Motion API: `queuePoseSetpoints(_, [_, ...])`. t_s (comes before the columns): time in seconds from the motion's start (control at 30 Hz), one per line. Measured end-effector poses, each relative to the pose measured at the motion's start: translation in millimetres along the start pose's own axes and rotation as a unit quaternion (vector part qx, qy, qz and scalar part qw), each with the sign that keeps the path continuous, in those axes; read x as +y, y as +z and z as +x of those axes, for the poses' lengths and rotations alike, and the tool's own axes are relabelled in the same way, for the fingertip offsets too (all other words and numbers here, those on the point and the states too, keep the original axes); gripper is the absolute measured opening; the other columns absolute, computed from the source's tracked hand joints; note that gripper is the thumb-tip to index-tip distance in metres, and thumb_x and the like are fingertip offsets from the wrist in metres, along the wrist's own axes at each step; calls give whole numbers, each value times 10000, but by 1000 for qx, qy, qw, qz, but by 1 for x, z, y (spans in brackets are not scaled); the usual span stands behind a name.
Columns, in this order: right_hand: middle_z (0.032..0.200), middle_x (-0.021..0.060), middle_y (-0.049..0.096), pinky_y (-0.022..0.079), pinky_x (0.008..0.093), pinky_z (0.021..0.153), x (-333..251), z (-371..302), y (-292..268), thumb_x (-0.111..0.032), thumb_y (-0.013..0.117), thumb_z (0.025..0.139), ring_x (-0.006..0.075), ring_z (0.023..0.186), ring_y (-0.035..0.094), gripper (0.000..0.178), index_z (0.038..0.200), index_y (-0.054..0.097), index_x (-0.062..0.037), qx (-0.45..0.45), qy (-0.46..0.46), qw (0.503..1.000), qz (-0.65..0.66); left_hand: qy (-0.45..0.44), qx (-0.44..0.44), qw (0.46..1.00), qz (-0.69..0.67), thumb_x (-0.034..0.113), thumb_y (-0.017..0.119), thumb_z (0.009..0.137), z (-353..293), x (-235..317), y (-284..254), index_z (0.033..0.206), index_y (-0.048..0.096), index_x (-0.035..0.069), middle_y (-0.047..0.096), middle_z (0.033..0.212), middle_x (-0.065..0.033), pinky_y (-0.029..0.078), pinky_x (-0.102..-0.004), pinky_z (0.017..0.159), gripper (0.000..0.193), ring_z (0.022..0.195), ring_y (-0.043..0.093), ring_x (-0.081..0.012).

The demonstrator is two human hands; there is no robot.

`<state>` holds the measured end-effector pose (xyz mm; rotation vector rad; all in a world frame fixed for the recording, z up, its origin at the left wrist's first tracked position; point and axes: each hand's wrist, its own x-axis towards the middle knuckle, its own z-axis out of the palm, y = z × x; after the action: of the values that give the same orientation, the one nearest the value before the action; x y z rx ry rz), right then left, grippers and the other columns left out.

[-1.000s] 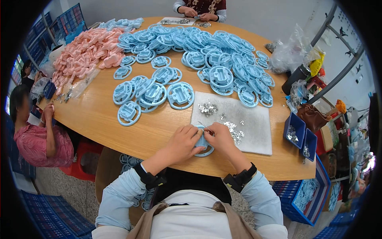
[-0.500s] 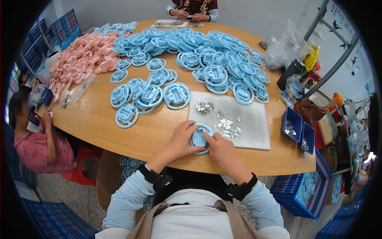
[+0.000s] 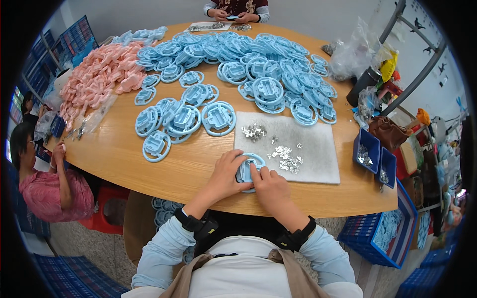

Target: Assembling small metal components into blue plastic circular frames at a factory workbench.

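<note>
At the table's near edge, my left hand (image 3: 227,174) wraps round the left side of a light blue plastic ring-shaped part (image 3: 245,172) with a rectangular recessed middle. My right hand (image 3: 271,187) is closed, its fingers curled and a digit pressed into the middle of that part. Anything small under the right fingertips is hidden. Just right of my hands lies a pale grey mat (image 3: 318,149). It carries small silver metal pieces (image 3: 287,160) in a loose spread and a second cluster of metal pieces (image 3: 254,132) farther back.
Similar blue parts (image 3: 218,118) lie ahead, with a large heap (image 3: 268,64) behind. Pink parts (image 3: 107,74) are piled at the far left. Two blue bins (image 3: 366,151) with metal pieces stand at the right edge, near a dark bottle (image 3: 362,85). Co-workers sit left and opposite.
My right hand has shifted slightly left and turned over the blue part, its fingers more curled. The left hand keeps its grip. The whole view has tilted a little.
</note>
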<state>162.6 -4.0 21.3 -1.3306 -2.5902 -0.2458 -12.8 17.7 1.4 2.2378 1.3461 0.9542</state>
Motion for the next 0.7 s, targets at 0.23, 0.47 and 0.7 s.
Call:
queuePoseSetpoints(0.23, [815, 44, 559, 496, 283, 542, -4, 7, -1, -157, 594, 749, 172, 683, 601, 434, 1168, 570, -46, -4, 0, 1000, -18, -3, -1, 1000, 16, 243, 789, 602, 3, -1, 0, 1130, 551, 39, 465, 1236, -165, 359, -428, 963, 614, 1152, 436, -346])
queuePoseSetpoints(0.47, [824, 74, 558, 507, 323, 575, 3, 1, 4, -158, 602, 765, 224, 709, 619, 419, 1176, 576, -83, 36, 63, 994, 81, -14, -3, 1000, 0, 258, 806, 594, 3, 6, -2, 1130, 547, 30, 465, 1250, -180, 363, -425, 980, 637, 1160, 440, -359])
queuePoseSetpoints(0.7, [847, 69, 643, 444, 265, 540, 30, 16, -2, -209, 680, 748, 138, 590, 561, 387, 1105, 635, -66, 70, 203, 884, 416, 34, 52, 998, 9, 231, 817, 586, -4, 28, -7, 1130, 523, 27, 455, 1246, -218, 419, -441, 935, 650, 1123, 477, -388])
